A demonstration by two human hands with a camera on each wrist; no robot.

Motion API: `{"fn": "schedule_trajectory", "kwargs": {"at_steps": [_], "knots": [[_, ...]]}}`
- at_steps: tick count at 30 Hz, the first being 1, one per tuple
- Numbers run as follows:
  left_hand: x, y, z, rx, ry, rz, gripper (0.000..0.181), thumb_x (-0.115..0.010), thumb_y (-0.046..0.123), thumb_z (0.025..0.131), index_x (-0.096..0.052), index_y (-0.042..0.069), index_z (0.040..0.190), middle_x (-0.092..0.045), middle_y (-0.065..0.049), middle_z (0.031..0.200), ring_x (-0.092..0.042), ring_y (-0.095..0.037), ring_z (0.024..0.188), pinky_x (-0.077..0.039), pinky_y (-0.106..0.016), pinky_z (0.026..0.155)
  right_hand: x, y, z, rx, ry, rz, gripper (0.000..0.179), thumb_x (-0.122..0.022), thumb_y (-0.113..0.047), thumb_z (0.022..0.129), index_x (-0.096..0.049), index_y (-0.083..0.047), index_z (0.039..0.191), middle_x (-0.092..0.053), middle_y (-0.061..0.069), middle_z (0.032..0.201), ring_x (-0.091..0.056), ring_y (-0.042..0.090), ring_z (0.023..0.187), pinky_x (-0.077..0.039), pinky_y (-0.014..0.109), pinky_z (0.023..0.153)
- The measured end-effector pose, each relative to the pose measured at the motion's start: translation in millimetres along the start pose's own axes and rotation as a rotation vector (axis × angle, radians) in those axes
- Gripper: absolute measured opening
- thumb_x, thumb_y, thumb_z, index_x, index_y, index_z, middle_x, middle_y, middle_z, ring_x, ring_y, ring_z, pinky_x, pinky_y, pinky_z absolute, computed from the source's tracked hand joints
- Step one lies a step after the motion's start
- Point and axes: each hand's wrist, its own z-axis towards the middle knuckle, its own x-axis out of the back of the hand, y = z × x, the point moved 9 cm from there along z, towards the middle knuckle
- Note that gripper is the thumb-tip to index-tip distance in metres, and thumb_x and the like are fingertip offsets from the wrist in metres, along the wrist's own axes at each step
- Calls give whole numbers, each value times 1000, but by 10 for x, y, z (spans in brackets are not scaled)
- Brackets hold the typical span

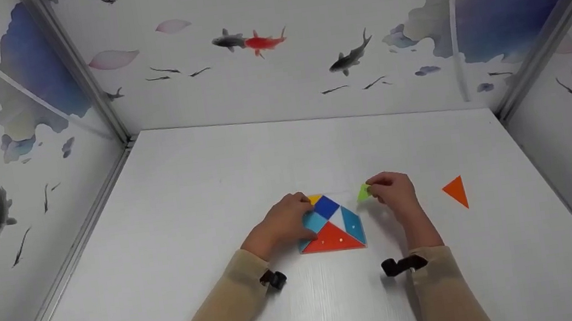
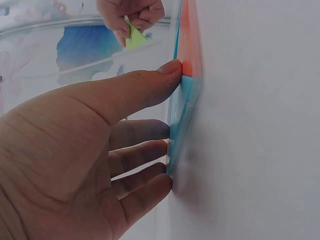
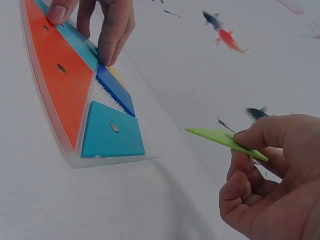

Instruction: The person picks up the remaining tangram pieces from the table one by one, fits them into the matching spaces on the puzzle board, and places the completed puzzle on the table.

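Your right hand (image 1: 394,193) pinches a lime-green triangle (image 3: 212,136) between thumb and fingers, holding it above the counter (image 1: 160,210) just beyond the clear tray (image 3: 82,164), at about 2 o'clock from the tray's middle. Your left hand (image 1: 279,223) rests across the tray at 9 to 10 o'clock, thumb and fingers spread wide, their tips touching the pieces and hiding part of that side. Within the tray, a large red triangle (image 1: 332,238) lies at 6 o'clock, a teal piece (image 1: 353,223) at 3, a dark blue square (image 1: 326,207) at 12, and a yellow piece (image 1: 315,198) at 11, only partly visible beside your fingers. Light blue (image 1: 315,223) shows at 9 o'clock, partly under your left hand; you cannot tell its full outline. Well apart from the tray, an orange triangle (image 1: 457,193) lies on the counter at 3 o'clock, to the right of your right hand.
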Motion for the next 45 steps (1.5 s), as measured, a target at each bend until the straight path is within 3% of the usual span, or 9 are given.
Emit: {"fn": "schedule_trajectory", "kwargs": {"at_steps": [9,21,32,45], "knots": [[9,2,-14,9,-5,-3,63,-84,36,91,-64,17,147,-54,-4,152,-50,-23,141,-49,-42,118,-121,-32,-38,-15,-48,-32,23,-70,-18,99,-76,-10,120,-66,14,131,-62,27,111,-58,33,99],[14,13,0,-34,2,39,61,-84,38,90,-66,17,145,-55,-4,151,-49,-23,141,-48,-40,119,-306,-104,-69,67,-108,-98,18,-68,-16,96,-79,-9,108,-71,11,115,-63,24,100,-56,28,84],[-15,4,22,-36,1,38,61,-84,38,91,-65,18,146,-55,-4,151,-50,-23,140,-49,-41,119,-414,-119,-125,29,-152,-155,16,-69,-19,99,-78,-12,110,-69,11,123,-61,26,109,-57,31,91],[-5,-14,14,-18,2,8,64,-86,38,89,-65,19,146,-55,-3,152,-50,-22,141,-48,-41,120,-592,-167,-184,45,-182,-216,16,-67,-19,102,-79,-13,110,-69,11,122,-61,27,109,-58,32,91]]}}
